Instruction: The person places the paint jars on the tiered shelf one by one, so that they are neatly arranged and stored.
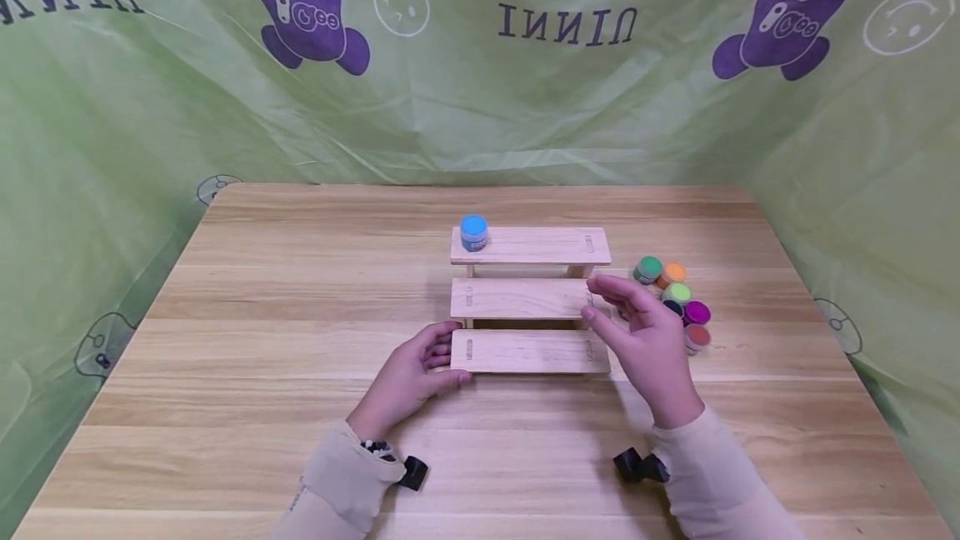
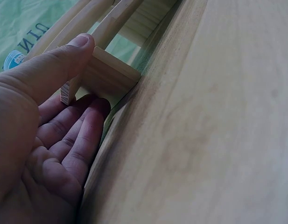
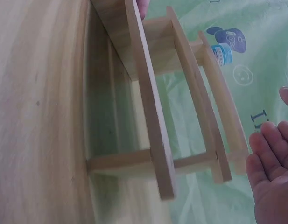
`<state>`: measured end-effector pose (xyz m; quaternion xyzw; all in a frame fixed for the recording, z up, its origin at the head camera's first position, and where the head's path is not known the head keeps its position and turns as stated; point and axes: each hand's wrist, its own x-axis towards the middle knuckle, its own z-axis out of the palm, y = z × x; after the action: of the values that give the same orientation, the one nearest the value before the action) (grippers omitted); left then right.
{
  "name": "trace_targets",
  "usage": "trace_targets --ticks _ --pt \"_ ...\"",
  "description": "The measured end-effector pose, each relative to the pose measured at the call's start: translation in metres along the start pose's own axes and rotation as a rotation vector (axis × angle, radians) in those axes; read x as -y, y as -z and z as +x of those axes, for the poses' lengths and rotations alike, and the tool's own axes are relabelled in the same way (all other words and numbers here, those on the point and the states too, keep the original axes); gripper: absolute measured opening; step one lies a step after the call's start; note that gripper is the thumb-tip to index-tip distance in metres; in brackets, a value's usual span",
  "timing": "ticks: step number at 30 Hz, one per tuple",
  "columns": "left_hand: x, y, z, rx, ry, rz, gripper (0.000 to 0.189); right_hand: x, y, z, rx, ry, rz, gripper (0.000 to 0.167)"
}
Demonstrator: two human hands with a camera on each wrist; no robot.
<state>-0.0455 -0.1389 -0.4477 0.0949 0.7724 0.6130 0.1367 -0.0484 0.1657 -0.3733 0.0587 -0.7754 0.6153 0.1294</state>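
A three-tier wooden step rack (image 1: 525,352) stands on the table, its tiers rising away from me. My left hand (image 1: 415,369) grips the left end of the lowest tier, thumb at the front edge and fingers at the side; the left wrist view shows the thumb (image 2: 64,65) against the board's end. On the top tier, at its left end, sits a small blue-lidded paint pot (image 1: 473,233). My right hand (image 1: 647,348) is raised by the rack's right end, holding nothing. In the right wrist view its fingers (image 3: 270,151) are apart from the rack.
Right of the rack several small paint pots stand in a cluster, among them a green one (image 1: 648,269), an orange one (image 1: 672,275), a purple one (image 1: 697,312) and a reddish one (image 1: 697,337). A green printed curtain (image 1: 480,123) encloses the wooden table (image 1: 262,315).
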Motion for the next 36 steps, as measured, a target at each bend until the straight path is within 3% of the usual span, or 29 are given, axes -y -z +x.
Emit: trace_targets --ticks 17,25,36 --pt "-0.003 0.0 0.001 0.001 0.0 0.008 0.073 -0.021 0.027 -0.007 -0.103 -0.06 -0.081 0.036" --pt "-0.004 0.001 0.0 -0.002 0.006 0.004 0.074 -0.029 0.038 -0.01 -0.184 -0.164 -0.182 0.038" --pt "-0.004 -0.001 -0.001 -0.005 0.011 0.004 0.073 -0.04 0.053 -0.012 -0.274 -0.244 -0.152 0.038"
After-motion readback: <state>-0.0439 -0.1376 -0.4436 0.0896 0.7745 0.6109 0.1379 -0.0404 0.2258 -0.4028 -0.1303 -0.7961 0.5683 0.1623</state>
